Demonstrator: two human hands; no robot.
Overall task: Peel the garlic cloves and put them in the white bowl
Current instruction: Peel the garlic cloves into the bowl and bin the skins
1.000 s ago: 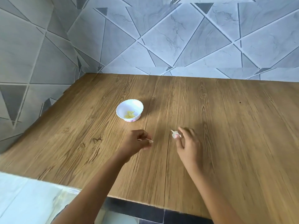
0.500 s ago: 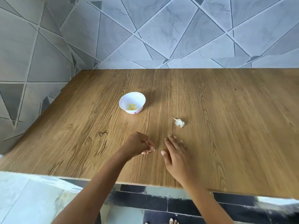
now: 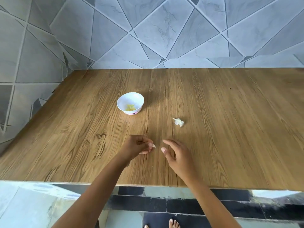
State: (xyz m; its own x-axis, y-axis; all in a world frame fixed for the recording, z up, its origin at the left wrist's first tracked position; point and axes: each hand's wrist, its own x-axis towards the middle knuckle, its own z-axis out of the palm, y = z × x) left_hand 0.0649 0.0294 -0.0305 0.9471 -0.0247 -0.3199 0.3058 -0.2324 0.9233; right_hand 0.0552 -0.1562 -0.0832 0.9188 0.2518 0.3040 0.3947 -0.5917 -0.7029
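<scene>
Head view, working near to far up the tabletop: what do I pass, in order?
left hand pinching a small garlic piece → garlic cluster → white bowl → tiled wall. The right hand lies about level with the left, so it is left out.

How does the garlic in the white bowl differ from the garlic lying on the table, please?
The bowl garlic looks yellowish and bare; the table garlic is whitish with papery skin. The bowl garlic lies inside the white bowl; the table garlic lies loose on the wooden table, right of it. Both lie untouched.
</scene>
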